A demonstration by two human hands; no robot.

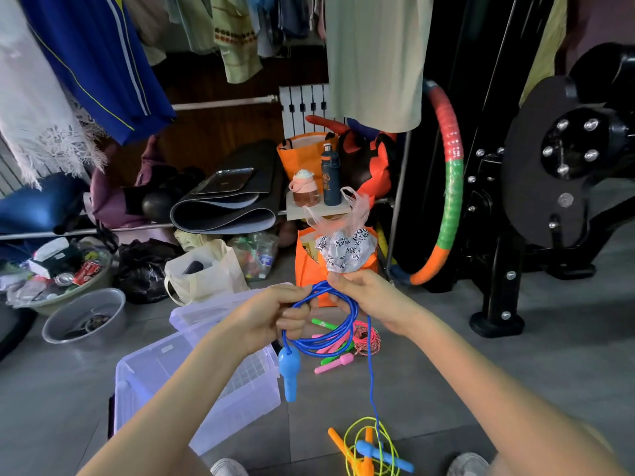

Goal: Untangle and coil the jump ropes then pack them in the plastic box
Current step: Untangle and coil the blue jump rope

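Tiled floor (515, 372); left hand (271, 317) grip clutches blue rope coil (330, 341), right hand (367, 293) grip pinches its top.

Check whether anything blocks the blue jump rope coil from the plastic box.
Nothing visible does: the plastic box stands open below-left of the blue jump rope coil, held by the left hand and right hand. But its loose end hangs to the floor, where the second blue handle lies on the yellow jump rope.
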